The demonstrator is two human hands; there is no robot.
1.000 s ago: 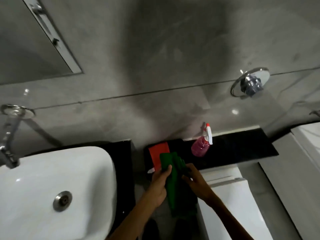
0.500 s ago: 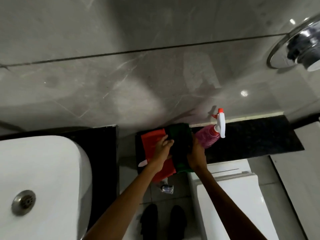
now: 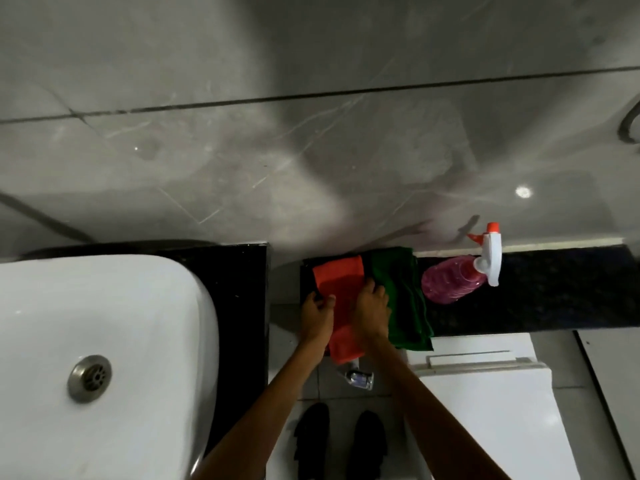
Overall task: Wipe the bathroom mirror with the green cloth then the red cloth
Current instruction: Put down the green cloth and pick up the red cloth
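Note:
The red cloth [image 3: 341,284] lies on the black ledge [image 3: 554,289], its near end hanging over the edge. My left hand [image 3: 317,315] grips its left edge and my right hand [image 3: 372,308] grips its right side. The green cloth [image 3: 403,299] lies folded on the ledge just right of the red one, touching my right hand's knuckles. The mirror is out of view.
A pink spray bottle [image 3: 453,282] with a white trigger lies on the ledge right of the green cloth. A white basin [image 3: 104,323] sits at the left, a white toilet cistern [image 3: 485,393] below right. A small bottle [image 3: 360,377] and my black shoes [image 3: 341,441] are on the floor.
The green cloth went from my hands down onto the ledge. Both hands shifted left onto the red cloth. The camera tilted down, and the mirror left the view.

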